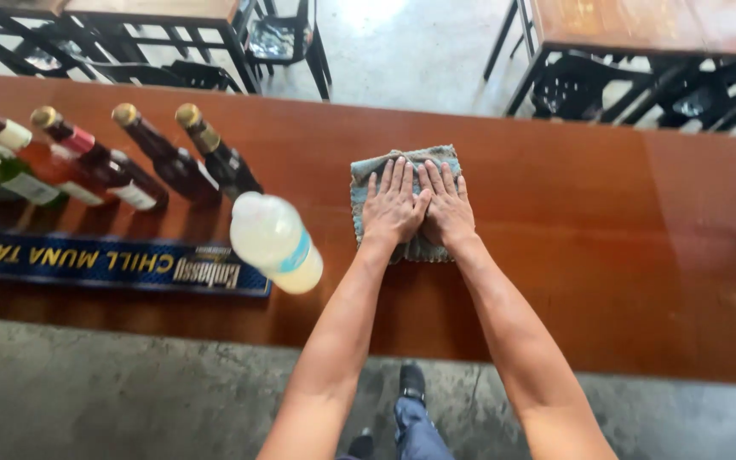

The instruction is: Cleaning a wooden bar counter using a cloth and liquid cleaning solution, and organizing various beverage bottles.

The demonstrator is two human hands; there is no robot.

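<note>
A grey-green folded cloth (402, 163) lies on the glossy reddish wooden counter (606, 221). My left hand (393, 204) and my right hand (446, 204) press flat on it side by side, fingers stretched out and pointing away from me, thumbs touching. Both arms reach forward over the counter's near edge. The hands cover most of the cloth; only its far edge and corners show.
A white plastic bottle (276, 241) with a blue band stands left of my arms. Several glass bottles (129, 162) line up on the left behind a dark blue bar mat (95, 260). Tables and black chairs (589, 85) stand beyond the counter. Concrete floor lies below.
</note>
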